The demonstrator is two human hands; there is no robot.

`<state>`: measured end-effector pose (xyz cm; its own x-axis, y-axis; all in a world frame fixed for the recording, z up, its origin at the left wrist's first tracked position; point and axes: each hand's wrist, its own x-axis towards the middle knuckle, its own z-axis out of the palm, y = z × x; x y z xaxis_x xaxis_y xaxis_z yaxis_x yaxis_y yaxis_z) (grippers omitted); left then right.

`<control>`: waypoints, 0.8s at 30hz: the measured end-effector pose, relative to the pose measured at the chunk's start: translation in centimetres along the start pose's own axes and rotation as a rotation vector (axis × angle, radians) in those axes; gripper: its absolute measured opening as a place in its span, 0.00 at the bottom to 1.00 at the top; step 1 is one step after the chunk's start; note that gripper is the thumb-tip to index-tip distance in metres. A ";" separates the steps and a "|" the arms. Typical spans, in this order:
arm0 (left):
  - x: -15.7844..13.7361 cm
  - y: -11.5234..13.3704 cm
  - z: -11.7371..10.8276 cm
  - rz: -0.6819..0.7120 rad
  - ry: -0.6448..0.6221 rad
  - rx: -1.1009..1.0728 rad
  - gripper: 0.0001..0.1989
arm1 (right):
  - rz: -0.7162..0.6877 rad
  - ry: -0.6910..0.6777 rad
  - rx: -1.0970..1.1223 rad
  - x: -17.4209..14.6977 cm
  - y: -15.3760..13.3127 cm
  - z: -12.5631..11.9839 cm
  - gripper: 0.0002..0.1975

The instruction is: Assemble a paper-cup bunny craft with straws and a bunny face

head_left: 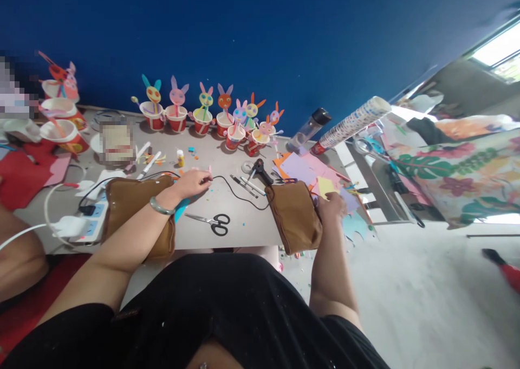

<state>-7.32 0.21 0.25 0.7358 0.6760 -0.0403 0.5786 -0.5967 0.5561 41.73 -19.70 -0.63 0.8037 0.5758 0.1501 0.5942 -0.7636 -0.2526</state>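
My left hand (192, 185), with a bangle at the wrist, is above the table's middle, its fingers curled closed. A small pink piece (210, 169) shows at its fingertips, mostly hidden. To the right, my right hand (333, 206) has its fingers at the lower edge of a yellow paper (325, 185) on the paper pile. Between my forearms lie black-handled scissors (213, 224). A black glue gun (263, 172) rests beyond them, beside a pen (244, 186) and a white roll of tape (247, 166).
Red paper cups with rabbit figures (177, 114) line the blue wall. Brown cushions (294, 214) lie at the table's front edge. A power strip (94, 217) with cords is at left, near another person's arm (18, 233). A tall cup stack (353, 122) leans at the back right.
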 end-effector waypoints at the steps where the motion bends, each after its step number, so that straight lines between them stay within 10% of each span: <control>1: 0.1 -0.1 0.1 -0.002 -0.001 -0.011 0.16 | -0.003 -0.003 -0.013 0.1 0.2 0.1 0.21; 24: 0.6 -0.5 1.0 -0.002 -0.007 0.003 0.15 | -0.113 -0.151 -0.270 0.8 0.2 0.2 0.22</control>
<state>-6.84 0.47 -0.87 0.7372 0.6740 -0.0476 0.5810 -0.5965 0.5538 42.50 -19.28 -0.78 0.7305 0.6827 0.0138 0.6824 -0.7306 0.0231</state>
